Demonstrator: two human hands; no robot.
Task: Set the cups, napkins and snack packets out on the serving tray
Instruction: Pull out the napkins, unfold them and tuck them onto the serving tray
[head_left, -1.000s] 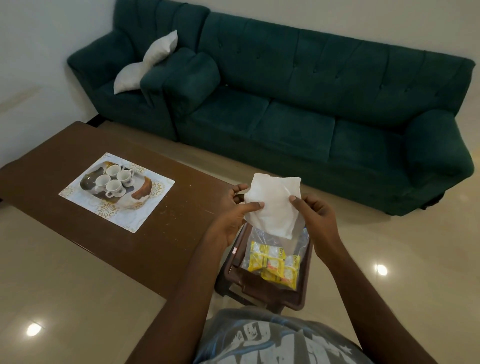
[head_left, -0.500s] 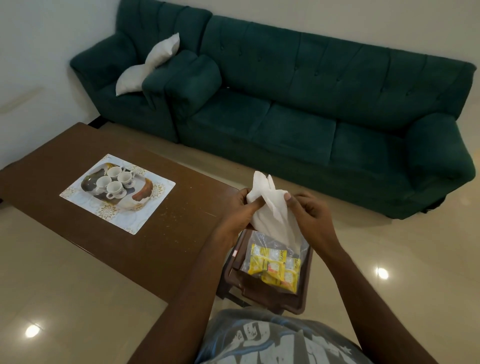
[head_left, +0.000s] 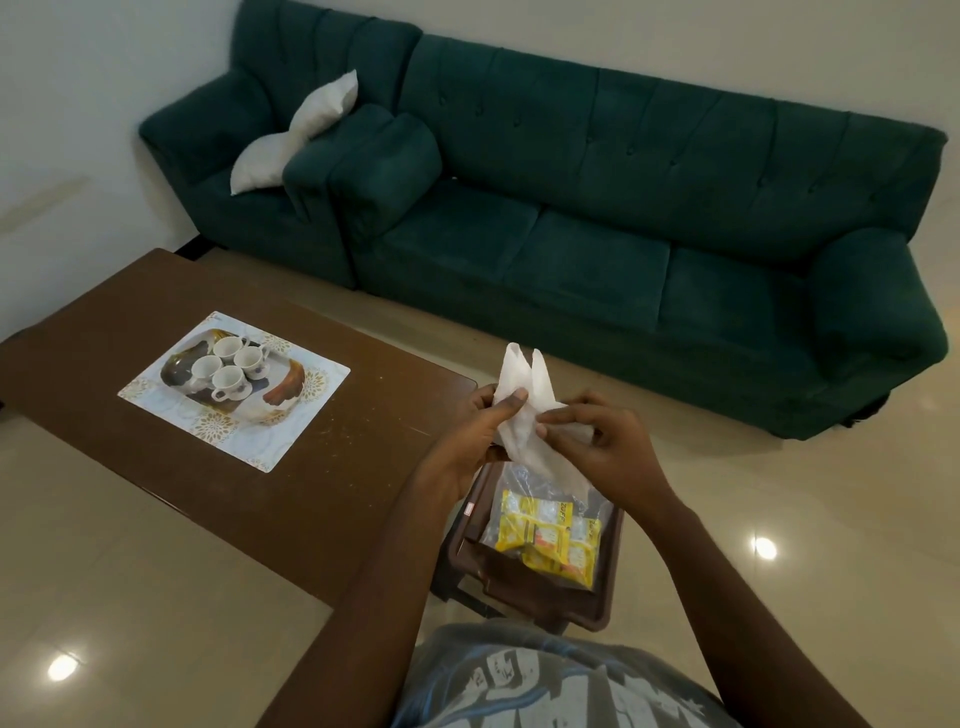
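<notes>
Matt paper napkin (head_left: 524, 410), glossy floor tiles (head_left: 156, 597), plush sofa (head_left: 623, 208).
</notes>
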